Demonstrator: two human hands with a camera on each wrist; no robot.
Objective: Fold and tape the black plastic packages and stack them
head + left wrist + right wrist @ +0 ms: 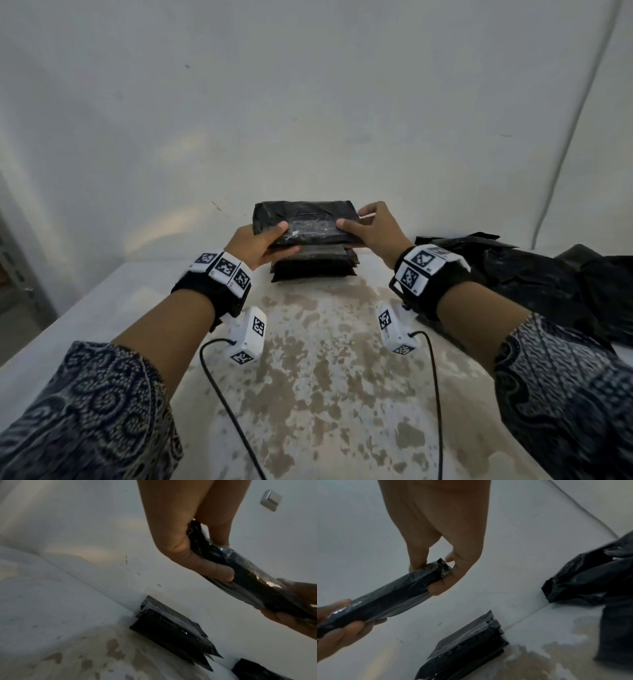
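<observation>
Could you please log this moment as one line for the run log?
left hand + right hand: grip flat black plastic package | above black package stack | not placed

Left hand (260,245) and right hand (373,233) grip a black package (308,219); the stack (313,265) sits below it.

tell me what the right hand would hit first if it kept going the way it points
Probably the wall. The right hand, gripping the package, points forward, above the stack. Nothing else shows ahead, though depth is unclear.
</observation>
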